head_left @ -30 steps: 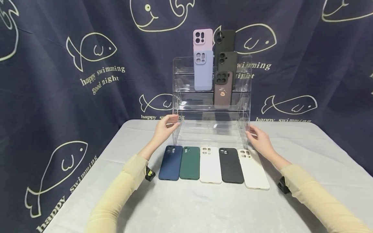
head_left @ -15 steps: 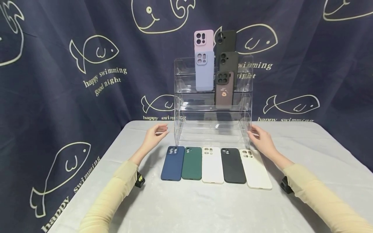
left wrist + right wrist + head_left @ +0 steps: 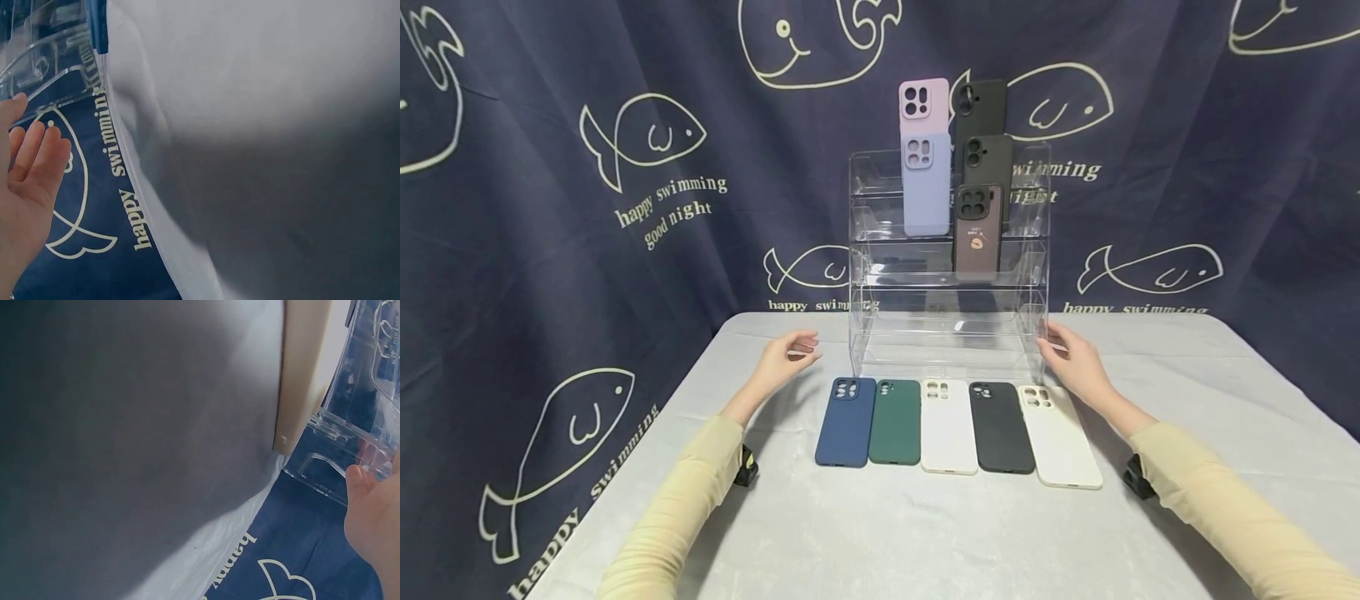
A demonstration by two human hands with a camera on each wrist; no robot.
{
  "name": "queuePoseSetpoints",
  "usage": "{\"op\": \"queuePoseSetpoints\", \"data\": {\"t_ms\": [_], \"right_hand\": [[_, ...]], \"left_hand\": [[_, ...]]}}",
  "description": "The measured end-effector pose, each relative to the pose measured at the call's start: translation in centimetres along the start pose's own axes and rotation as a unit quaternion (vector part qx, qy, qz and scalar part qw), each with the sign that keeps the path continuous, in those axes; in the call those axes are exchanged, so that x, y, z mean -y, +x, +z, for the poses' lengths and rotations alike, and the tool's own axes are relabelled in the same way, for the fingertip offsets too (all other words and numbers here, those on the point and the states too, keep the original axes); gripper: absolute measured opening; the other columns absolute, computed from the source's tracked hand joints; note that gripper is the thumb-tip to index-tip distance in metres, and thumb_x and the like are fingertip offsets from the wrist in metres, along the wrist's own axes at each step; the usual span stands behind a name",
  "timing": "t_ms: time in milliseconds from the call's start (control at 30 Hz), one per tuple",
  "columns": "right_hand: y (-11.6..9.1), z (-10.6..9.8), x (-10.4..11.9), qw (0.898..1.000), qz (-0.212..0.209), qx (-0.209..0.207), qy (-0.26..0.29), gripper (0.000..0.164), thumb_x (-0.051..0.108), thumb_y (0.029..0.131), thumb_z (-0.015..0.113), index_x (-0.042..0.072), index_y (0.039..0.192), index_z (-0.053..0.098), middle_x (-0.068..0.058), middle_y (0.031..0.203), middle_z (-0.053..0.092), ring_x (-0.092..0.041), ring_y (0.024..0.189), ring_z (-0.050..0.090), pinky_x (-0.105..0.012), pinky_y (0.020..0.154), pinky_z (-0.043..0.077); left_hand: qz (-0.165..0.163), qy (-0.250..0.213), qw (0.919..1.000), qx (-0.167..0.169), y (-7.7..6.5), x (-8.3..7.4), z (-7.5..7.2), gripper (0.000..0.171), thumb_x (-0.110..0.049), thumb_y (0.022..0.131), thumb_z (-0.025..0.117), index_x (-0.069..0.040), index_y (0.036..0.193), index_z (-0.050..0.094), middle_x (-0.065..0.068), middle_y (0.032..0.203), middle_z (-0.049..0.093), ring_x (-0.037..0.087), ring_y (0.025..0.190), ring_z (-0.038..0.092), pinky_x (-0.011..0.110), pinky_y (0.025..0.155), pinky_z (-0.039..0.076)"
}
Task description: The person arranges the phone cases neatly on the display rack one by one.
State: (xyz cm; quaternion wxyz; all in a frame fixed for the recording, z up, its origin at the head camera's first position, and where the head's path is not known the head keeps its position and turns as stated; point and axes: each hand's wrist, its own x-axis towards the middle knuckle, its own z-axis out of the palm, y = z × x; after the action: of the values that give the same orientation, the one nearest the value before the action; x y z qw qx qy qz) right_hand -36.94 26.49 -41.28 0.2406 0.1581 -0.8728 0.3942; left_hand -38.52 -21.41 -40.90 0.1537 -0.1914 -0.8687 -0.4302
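A clear acrylic tiered display rack (image 3: 940, 346) stands at the middle of the table. My left hand (image 3: 775, 365) is held left of it, apart from it, fingers loosely bent and holding nothing. At the rack's lower right side my right hand (image 3: 1077, 362) grips the edge between thumb and fingers; in the right wrist view the fingertips show through the clear plastic. Phone cases lie in a row before the rack: blue (image 3: 845, 425), green (image 3: 896, 425), white (image 3: 950, 429), black (image 3: 1002, 429) and cream (image 3: 1062, 437).
Upright in the rack's upper tiers are a pink case (image 3: 924, 108), a light blue case (image 3: 927, 192), two black cases, the upper black case (image 3: 988, 108) behind the lower black case (image 3: 992, 158), and a brownish case (image 3: 977, 242). A dark fish-print curtain (image 3: 700, 50) hangs behind the table (image 3: 880, 533).
My left hand has let go of the rack's left side and moved left and toward me. The right hand stays at the rack's right side.
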Motion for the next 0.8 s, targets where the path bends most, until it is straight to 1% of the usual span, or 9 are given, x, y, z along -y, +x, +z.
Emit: {"op": "queuePoseSetpoints", "data": {"t_ms": [100,300,400,533,600,733,800], "right_hand": [[0.0,0.0,-0.1,1.000,0.001,0.001,0.001,0.043,0.012,0.095,0.053,-0.015,0.128,0.044,-0.036,0.121,0.053,-0.048,0.109,0.054,-0.047,0.090,0.048],[0.0,0.0,-0.5,1.000,0.001,0.000,0.002,0.043,0.013,0.095,0.053,-0.014,0.128,0.045,-0.035,0.121,0.054,-0.046,0.109,0.055,-0.045,0.089,0.048],[0.1,0.0,-0.6,1.000,-0.002,-0.001,0.002,0.043,0.012,0.095,0.053,-0.014,0.128,0.046,-0.034,0.121,0.054,-0.046,0.108,0.056,-0.044,0.089,0.048],[0.2,0.1,-0.5,1.000,-0.003,-0.004,0.007,0.042,0.011,0.095,0.053,-0.014,0.127,0.046,-0.034,0.122,0.054,-0.046,0.108,0.056,-0.044,0.089,0.048],[0.2,0.1,-0.4,1.000,-0.003,-0.004,0.010,0.041,0.011,0.094,0.053,-0.014,0.127,0.047,-0.034,0.122,0.053,-0.047,0.108,0.056,-0.045,0.089,0.048],[0.3,0.2,-0.3,1.000,-0.002,-0.003,0.013,0.042,0.011,0.094,0.054,-0.014,0.127,0.047,-0.035,0.122,0.053,-0.047,0.109,0.055,-0.044,0.089,0.048],[0.3,0.2,-0.3,1.000,-0.001,-0.002,0.011,0.042,0.011,0.094,0.054,-0.014,0.127,0.047,-0.035,0.122,0.053,-0.047,0.109,0.055,-0.044,0.089,0.048]], "left_hand": [[0.008,0.024,0.9996,0.011,-0.2,0.0,0.2,0.039,-0.008,0.085,0.067,0.005,0.120,0.057,0.023,0.107,0.066,0.034,0.095,0.065,0.041,0.085,0.057],[0.035,0.038,0.9983,0.027,-0.3,-0.1,0.9,0.038,-0.006,0.084,0.067,0.008,0.118,0.057,0.024,0.106,0.065,0.034,0.093,0.065,0.040,0.083,0.058],[0.040,0.051,0.9971,0.041,-0.4,-0.3,1.2,0.038,-0.007,0.084,0.068,0.007,0.118,0.058,0.022,0.106,0.066,0.033,0.092,0.065,0.039,0.082,0.058],[0.045,0.062,0.9943,0.074,-0.5,-0.6,1.7,0.038,-0.008,0.085,0.067,0.005,0.119,0.058,0.020,0.107,0.066,0.032,0.094,0.065,0.040,0.083,0.057],[0.043,0.061,0.9925,0.097,-0.6,-0.6,1.9,0.039,-0.009,0.085,0.068,0.005,0.120,0.058,0.020,0.109,0.066,0.032,0.096,0.065,0.039,0.084,0.057],[0.030,0.059,0.9880,0.139,-0.7,-0.4,2.4,0.042,-0.012,0.084,0.069,0.005,0.121,0.057,0.021,0.112,0.065,0.032,0.099,0.064,0.035,0.087,0.057],[0.018,0.058,0.9858,0.156,-0.7,-0.4,2.6,0.043,-0.014,0.085,0.069,0.004,0.122,0.057,0.020,0.114,0.064,0.032,0.101,0.064,0.034,0.089,0.056]]}}
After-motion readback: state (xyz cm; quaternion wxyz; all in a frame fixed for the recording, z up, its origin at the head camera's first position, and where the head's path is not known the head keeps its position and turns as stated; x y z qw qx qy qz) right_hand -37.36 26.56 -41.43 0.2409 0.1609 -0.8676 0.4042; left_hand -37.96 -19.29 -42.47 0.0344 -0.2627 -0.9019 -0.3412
